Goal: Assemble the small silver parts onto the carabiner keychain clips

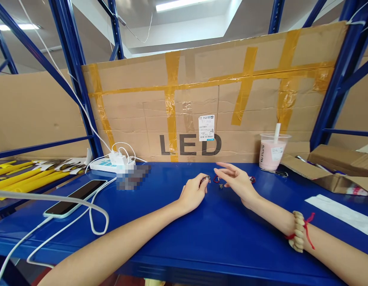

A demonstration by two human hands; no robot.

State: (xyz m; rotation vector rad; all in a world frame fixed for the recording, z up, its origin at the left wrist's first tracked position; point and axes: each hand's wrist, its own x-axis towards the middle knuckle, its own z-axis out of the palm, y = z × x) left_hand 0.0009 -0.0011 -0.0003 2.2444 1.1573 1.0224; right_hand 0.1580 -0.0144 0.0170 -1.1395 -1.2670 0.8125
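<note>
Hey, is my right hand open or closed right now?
Open: the right hand has fingers stretched out, nothing visible in its grasp.

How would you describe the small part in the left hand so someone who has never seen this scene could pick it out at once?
Find the cardboard wall behind the blue table. Below its big black letters LED, the left hand pinches a small part. Unlike the loose pieces lying just to its right, it is held in the fingers.
</note>
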